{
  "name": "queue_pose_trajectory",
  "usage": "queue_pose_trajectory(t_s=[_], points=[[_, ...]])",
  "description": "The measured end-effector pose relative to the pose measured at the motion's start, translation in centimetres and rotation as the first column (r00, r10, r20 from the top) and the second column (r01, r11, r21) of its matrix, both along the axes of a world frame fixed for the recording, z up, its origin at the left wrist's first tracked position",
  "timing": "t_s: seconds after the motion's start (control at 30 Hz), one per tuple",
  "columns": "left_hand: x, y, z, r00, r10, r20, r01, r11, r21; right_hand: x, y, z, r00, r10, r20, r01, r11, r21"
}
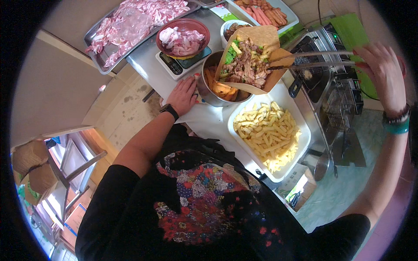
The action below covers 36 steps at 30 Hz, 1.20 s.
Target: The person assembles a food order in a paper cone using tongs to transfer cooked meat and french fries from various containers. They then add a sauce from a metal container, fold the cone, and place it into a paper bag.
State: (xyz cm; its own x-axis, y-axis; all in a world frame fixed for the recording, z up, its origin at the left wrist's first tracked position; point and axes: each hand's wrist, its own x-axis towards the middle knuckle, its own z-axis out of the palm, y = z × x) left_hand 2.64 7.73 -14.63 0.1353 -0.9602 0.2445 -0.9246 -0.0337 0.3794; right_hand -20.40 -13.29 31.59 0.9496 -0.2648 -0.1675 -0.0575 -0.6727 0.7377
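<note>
My right hand (379, 71) is closed around the handle end of long metal tongs (318, 65). The tongs' tips reach into an open brown paper box (269, 39) of cooked sliced meat (250, 65), with green leaves and pale yellow pieces. This box rests tilted over a steel pot (220, 102) that has orange-brown wedges (224, 91) inside. Beside the pot, my left hand (183, 95) lies on the counter with fingers stretched out, touching a white cloth or paper with coloured spots (199, 95); it appears to hold nothing.
Pale fries (267, 135) fill a white tray (305, 141) near me. A reddish bowl (183, 22) of raw meat stands on a scale (172, 65). Behind are a metal tray (104, 65) of raw meat and a tray of sausages (261, 15). Fryers (315, 74) are on the right.
</note>
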Motion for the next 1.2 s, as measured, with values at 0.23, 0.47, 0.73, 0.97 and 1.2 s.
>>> queue_pose_trajectory(t_s=[0.23,0.47,0.73,0.97,1.2], points=[[0.0,0.3,-0.1,1.000,0.006,0.018,-0.006,1.000,-0.005,6.0,1.2,-1.4,0.964,0.224,-0.145,-0.237,0.969,-0.073],[-0.1,0.2,0.4,1.000,0.016,-0.002,-0.016,1.000,0.024,9.1,3.9,-1.9,0.935,0.309,-0.172,-0.331,0.936,-0.116],[-0.1,-0.1,0.4,1.000,0.001,0.011,-0.002,1.000,0.027,9.4,5.3,-1.8,0.949,0.283,-0.141,-0.299,0.948,-0.111],[0.1,0.2,0.3,1.000,0.008,0.014,-0.008,1.000,-0.002,9.9,3.3,-1.8,0.934,0.300,-0.191,-0.300,0.953,0.034],[0.0,0.1,0.4,1.000,0.014,-0.004,-0.014,1.000,0.002,10.5,3.3,-2.4,0.914,0.354,-0.197,-0.349,0.935,0.061]])
